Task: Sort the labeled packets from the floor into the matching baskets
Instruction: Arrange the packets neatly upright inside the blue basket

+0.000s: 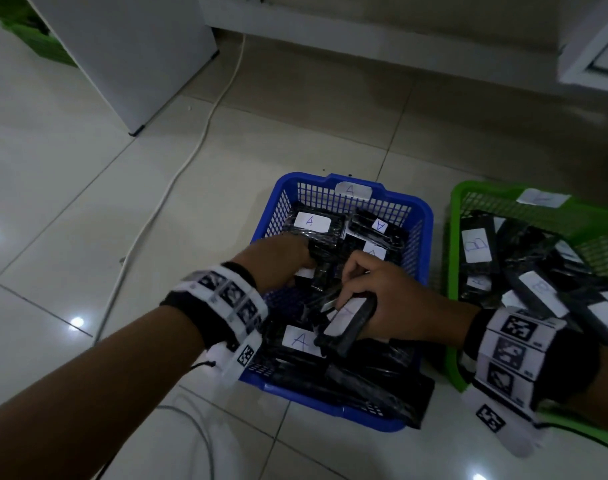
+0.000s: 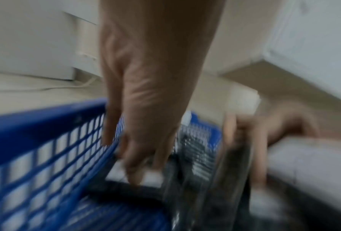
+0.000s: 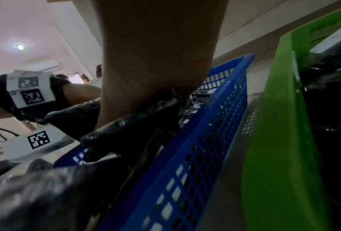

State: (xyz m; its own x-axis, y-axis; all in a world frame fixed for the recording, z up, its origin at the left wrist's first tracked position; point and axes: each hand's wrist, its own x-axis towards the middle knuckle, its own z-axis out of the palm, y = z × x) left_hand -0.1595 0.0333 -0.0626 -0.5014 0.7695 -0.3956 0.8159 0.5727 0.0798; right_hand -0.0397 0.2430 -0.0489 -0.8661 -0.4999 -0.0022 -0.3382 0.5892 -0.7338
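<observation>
the right hand [image 1: 396, 303] is curled around a black packet [image 1: 351, 322] with a white label, holding it tilted above the middle of the blue basket [image 1: 424, 216]; the writing on that label is too faint to read. the left hand [image 1: 278, 261] reaches down into the same basket from its left side, fingers pointing downward onto a black packet's white label [image 2: 134, 175] near the mesh wall, but the wrist view there is blurred and i cannot tell whether it grips or only touches. both wrists wear black bands with white blocks of printed square markers [image 1: 510, 358]. around the hands the blue basket is piled with black plastic-wrapped packets, several showing a white sticker with a handwritten a [image 1: 311, 221], and a tag marked a [image 1: 353, 191] sits on its far rim. just beside it on the right stands a green basket [image 1: 455, 209], also heaped with black packets whose stickers read b [image 1: 475, 245], with a white tag on its far rim. both baskets rest on a glossy pale tiled floor [image 1: 88, 202]. a white cable [image 1: 198, 133] trails across the tiles towards a white cabinet [image 1: 122, 53] at the far left.
</observation>
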